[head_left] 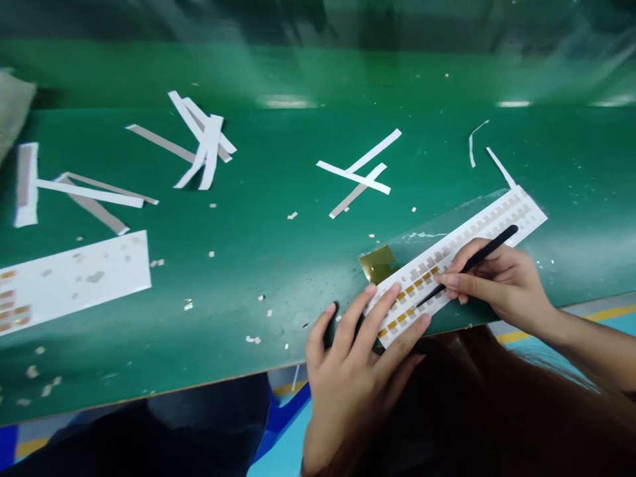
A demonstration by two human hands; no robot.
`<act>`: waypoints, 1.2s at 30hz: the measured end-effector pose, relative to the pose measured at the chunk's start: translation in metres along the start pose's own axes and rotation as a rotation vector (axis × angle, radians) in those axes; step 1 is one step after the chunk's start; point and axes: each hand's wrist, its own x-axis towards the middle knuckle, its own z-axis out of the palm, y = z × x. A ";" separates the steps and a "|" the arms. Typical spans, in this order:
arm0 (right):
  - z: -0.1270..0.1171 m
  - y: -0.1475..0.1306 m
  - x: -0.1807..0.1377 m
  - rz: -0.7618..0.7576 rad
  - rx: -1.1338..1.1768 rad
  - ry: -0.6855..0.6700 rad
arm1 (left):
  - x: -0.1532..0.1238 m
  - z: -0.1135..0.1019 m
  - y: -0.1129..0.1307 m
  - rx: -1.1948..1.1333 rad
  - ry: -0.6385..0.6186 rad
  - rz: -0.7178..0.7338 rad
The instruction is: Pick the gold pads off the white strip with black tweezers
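Note:
A long white adhesive sheet [535,216] lies slanted near the table's front edge, with rows of small grey shapes and several amber pieces [410,290] at its lower left end. My left hand [350,371] rests with fingers spread over that end, fingertips touching the sheet. Black tweezers [489,250] are pinched in my right hand [507,285]. Their tip meets the sheet beside the lower amber row; whether it grips a piece is too small to tell. A gold-amber film [380,264] and a clear film [422,233] lie along the sheet's far side.
White and grey paper strips [211,149] lie in a pile at back left, with crossed strips [355,175] nearer the middle. Another white sheet [119,265] with brownish pieces is at left. Small scraps [253,340] dot the green table [268,265]. A dark-clothed person's lap shows below its edge.

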 end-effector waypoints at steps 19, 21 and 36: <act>0.001 0.001 -0.003 -0.042 -0.037 0.008 | -0.003 0.004 -0.001 -0.004 0.023 0.004; 0.001 0.001 -0.003 -0.043 -0.040 0.011 | -0.003 0.003 -0.001 -0.002 0.016 0.010; 0.000 0.003 -0.003 -0.046 0.006 -0.009 | 0.000 0.002 0.000 -0.022 0.066 -0.001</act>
